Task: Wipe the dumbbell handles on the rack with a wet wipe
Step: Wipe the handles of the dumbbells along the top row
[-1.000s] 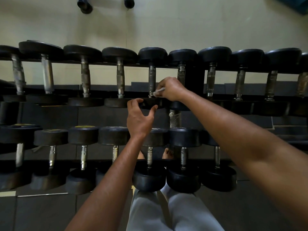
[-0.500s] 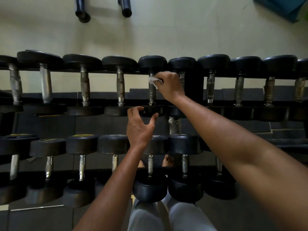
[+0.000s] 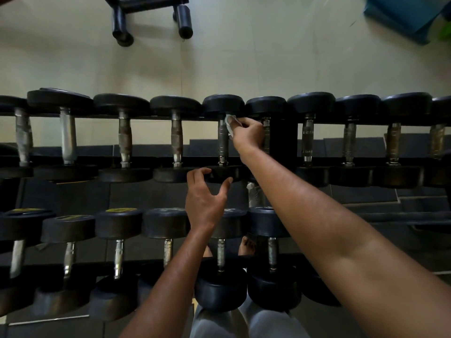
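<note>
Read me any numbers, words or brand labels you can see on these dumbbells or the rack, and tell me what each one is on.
None can be read.
Yellow labels on the lower row's dumbbell heads, left of the left hand: too blurred and foreshortened to read.
Pale marks on the head below the right hand: illegible.
Wet wipe and upper-row handles: no print visible.

Beyond the rack you see pale floor tiles (image 3: 244, 57), black bench legs (image 3: 151, 18) far left of a blue mat (image 3: 402, 15), dark rubber flooring (image 3: 341, 196) beneath.
</note>
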